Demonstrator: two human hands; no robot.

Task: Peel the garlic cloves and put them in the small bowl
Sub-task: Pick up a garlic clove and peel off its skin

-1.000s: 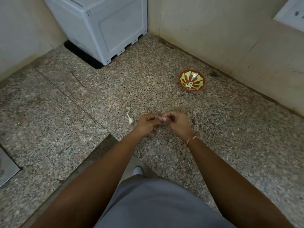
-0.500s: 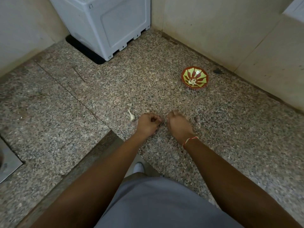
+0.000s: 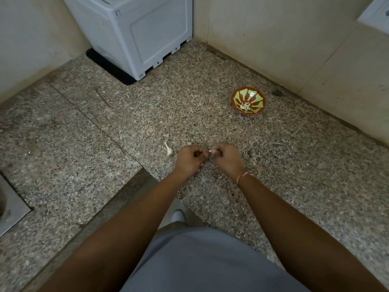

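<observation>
My left hand (image 3: 189,160) and my right hand (image 3: 226,159) are close together just above the speckled granite counter, fingers curled. Between their fingertips shows a small pale garlic clove (image 3: 210,152), pinched from both sides. A second, unpeeled clove with a thin tail (image 3: 169,150) lies on the counter just left of my left hand. The small red and green bowl (image 3: 236,100) stands at the back right and holds a few white garlic pieces (image 3: 245,106).
A grey plastic appliance (image 3: 136,34) stands in the back corner. Tiled walls close the counter at the back and right. The counter edge (image 3: 109,207) runs diagonally under my left forearm. A metal sink rim (image 3: 10,205) shows at the far left.
Half a second ago my hands were slightly apart and low at the counter; now they are together again with the clove between the fingertips. The view shifted slightly.
</observation>
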